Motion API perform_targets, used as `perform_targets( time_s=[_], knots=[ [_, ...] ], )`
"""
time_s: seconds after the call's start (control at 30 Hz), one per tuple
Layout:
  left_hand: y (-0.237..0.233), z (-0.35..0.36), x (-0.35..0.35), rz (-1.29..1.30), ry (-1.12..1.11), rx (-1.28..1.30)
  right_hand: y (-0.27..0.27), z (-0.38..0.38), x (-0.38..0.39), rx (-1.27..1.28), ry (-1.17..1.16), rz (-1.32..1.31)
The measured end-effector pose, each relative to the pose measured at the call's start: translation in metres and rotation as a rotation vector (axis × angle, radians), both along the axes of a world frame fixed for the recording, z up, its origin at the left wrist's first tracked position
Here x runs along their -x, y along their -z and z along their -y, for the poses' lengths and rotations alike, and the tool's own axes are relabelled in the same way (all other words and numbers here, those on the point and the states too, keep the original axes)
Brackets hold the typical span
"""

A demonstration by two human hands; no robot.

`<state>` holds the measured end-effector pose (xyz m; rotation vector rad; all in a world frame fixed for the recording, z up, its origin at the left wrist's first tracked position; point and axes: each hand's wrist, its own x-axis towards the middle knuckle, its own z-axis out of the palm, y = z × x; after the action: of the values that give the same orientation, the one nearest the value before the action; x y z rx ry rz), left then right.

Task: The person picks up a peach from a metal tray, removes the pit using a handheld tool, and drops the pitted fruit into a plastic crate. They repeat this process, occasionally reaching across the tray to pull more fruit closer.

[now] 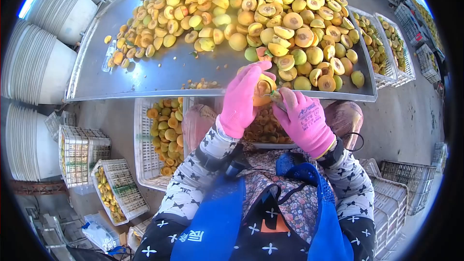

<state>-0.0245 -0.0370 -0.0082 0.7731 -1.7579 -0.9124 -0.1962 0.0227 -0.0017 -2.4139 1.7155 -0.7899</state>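
My left hand, in a pink glove, is wrapped round a halved yellow fruit whose cut face and brown middle show. My right hand, also gloved in pink, grips a small tool that meets the fruit; most of it is hidden by the fingers. Both hands are at the front edge of a metal table. Behind them lies a large heap of cut yellow fruit.
Below the table stand a white crate of fruit halves and a container of brown pieces. A clear bottle and small scraps lie on the table. Crates and stacked white tubs stand left; more crates right.
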Motion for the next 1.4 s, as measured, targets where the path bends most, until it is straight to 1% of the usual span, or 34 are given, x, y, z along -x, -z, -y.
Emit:
perform_targets(
  time_s=[0.03, 0.1, 0.13, 0.17, 0.27, 0.37, 0.47, 0.57, 0.6, 0.67, 0.7, 0.77, 0.83, 0.9, 0.97, 1.03, 1.07, 1.13, 1.17, 1.2, 1.23, 1.3, 1.33, 1.4],
  knots=[
    [-0.004, -0.001, -0.002, 0.077, 0.004, 0.005, 0.002, 0.000, 0.000, 0.019, -0.015, -0.019],
    [-0.003, -0.004, -0.002, -0.063, 0.049, -0.210, 0.005, -0.002, -0.001, -0.054, -0.027, -0.082],
    [0.000, -0.008, 0.002, -0.280, 0.088, -0.431, 0.008, -0.004, -0.001, -0.092, -0.032, -0.113],
    [0.003, -0.011, 0.003, -0.500, 0.123, -0.652, 0.011, -0.006, -0.002, -0.132, -0.065, -0.034],
    [-0.002, -0.017, 0.005, -0.450, 0.037, -0.603, 0.013, -0.014, -0.008, -0.245, -0.158, 0.180],
    [-0.013, -0.020, 0.005, -0.492, 0.019, -0.659, 0.015, -0.021, -0.018, -0.194, -0.201, 0.456],
    [-0.016, -0.023, 0.010, -0.634, -0.004, -0.640, 0.020, -0.023, -0.027, -0.190, -0.198, 0.481],
    [-0.008, -0.023, 0.014, -0.680, -0.105, -0.653, 0.015, -0.026, -0.032, -0.173, -0.174, 0.472],
    [-0.008, -0.018, 0.007, -0.498, -0.012, -0.603, 0.014, -0.029, -0.033, -0.168, -0.165, 0.467],
    [-0.011, -0.008, -0.012, -0.139, 0.161, -0.505, 0.022, -0.029, -0.023, -0.250, -0.229, 0.434],
    [-0.010, -0.011, -0.012, -0.176, 0.139, -0.593, 0.026, -0.029, -0.020, -0.284, -0.261, 0.417],
    [-0.011, -0.010, -0.009, -0.249, 0.101, -0.749, 0.026, -0.033, -0.025, -0.257, -0.234, 0.520],
    [-0.013, -0.023, 0.004, -0.459, -0.053, -0.718, 0.020, -0.033, -0.033, -0.255, -0.214, 0.625],
    [-0.010, -0.032, 0.015, -0.644, -0.205, -0.728, 0.026, -0.034, -0.035, -0.439, -0.163, 0.711],
    [0.000, -0.033, 0.016, -0.593, -0.222, -0.648, 0.027, -0.036, -0.036, -0.267, -0.164, 0.613],
    [0.006, -0.034, 0.018, -0.581, -0.230, -0.569, 0.024, -0.034, -0.030, -0.318, -0.129, 0.443],
    [0.004, -0.033, 0.015, -0.679, -0.140, -0.747, 0.022, -0.033, -0.027, -0.342, -0.111, 0.362],
    [-0.006, -0.024, 0.005, -0.866, 0.058, -1.094, 0.020, -0.029, -0.017, -0.243, -0.180, 0.298],
    [-0.006, -0.020, 0.003, -0.840, 0.113, -1.097, 0.020, -0.027, -0.013, -0.195, -0.217, 0.264],
    [-0.004, -0.018, 0.001, -0.812, 0.166, -1.105, 0.022, -0.028, -0.013, -0.202, -0.216, 0.240],
    [-0.001, -0.020, -0.001, -0.787, 0.213, -1.119, 0.025, -0.033, -0.016, -0.252, -0.180, 0.310],
    [0.006, -0.028, 0.009, -0.750, 0.020, -0.944, 0.035, -0.036, -0.027, -0.321, -0.108, 0.443],
    [0.005, -0.031, 0.014, -0.724, -0.075, -0.857, 0.038, -0.034, -0.033, -0.307, -0.129, 0.548],
    [-0.003, -0.034, 0.020, -0.846, -0.146, -0.881, 0.033, -0.038, -0.036, -0.375, -0.065, 0.538]
  ],
)
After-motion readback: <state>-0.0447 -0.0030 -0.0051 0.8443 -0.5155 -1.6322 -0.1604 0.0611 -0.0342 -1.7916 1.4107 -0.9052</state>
